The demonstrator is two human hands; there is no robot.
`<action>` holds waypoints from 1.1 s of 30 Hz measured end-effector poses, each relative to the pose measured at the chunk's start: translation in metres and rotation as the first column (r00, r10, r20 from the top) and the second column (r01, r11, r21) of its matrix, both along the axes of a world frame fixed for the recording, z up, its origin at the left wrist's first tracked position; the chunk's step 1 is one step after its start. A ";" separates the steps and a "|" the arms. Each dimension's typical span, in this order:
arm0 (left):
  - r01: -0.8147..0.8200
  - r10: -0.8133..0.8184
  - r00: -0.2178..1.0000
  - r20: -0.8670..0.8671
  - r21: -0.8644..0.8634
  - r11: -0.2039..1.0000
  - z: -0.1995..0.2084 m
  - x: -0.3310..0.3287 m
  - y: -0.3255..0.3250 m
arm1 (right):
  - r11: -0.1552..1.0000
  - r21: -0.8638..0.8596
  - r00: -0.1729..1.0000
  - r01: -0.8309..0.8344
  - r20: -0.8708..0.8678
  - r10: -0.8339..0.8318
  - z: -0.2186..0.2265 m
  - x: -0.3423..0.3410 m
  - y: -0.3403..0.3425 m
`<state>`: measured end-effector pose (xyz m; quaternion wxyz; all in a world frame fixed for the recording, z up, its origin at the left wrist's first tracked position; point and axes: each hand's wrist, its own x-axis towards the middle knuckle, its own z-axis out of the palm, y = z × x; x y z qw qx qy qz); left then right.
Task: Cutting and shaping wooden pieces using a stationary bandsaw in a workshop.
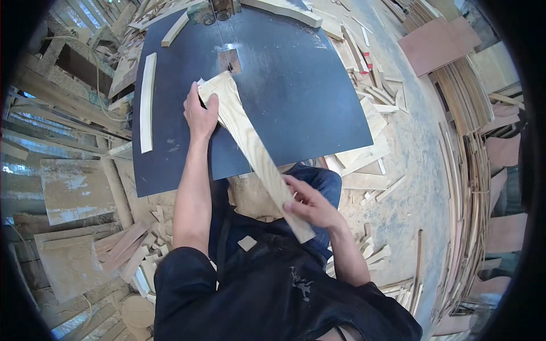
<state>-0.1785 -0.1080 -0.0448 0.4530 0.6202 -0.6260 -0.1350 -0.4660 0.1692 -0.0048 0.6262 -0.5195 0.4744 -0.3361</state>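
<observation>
A long, pale wooden board with wavy grain lies slantwise across the near part of a dark saw table. My left hand is closed around the left side of its wide far end, thumb on top. Lower down, my right hand grips the narrower near end, which sticks out past the table's front edge over my lap. The wide end's tip reaches a small brownish insert in the tabletop. Whether the tip touches a blade there is too small to tell.
On the table's left lies a narrow pale strip, with a shorter strip farther back. A curved wood piece rests at the far edge, near machine guides. Offcuts litter the floor; stacked thin boards stand at right.
</observation>
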 end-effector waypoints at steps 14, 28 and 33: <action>-0.280 0.291 0.950 0.115 -0.103 0.955 -0.003 -0.022 -0.043 | 0.755 -0.643 0.330 -0.125 -0.745 -0.580 0.028 -0.039 -0.057; -0.193 0.205 0.969 0.136 -0.097 0.976 -0.003 -0.014 -0.087 | 0.722 -0.659 0.322 -0.210 -0.744 -0.585 0.025 -0.078 -0.130; -0.245 0.253 0.954 0.161 -0.070 0.967 0.000 -0.023 -0.091 | 0.718 -0.666 0.315 -0.200 -0.738 -0.597 0.021 -0.076 -0.131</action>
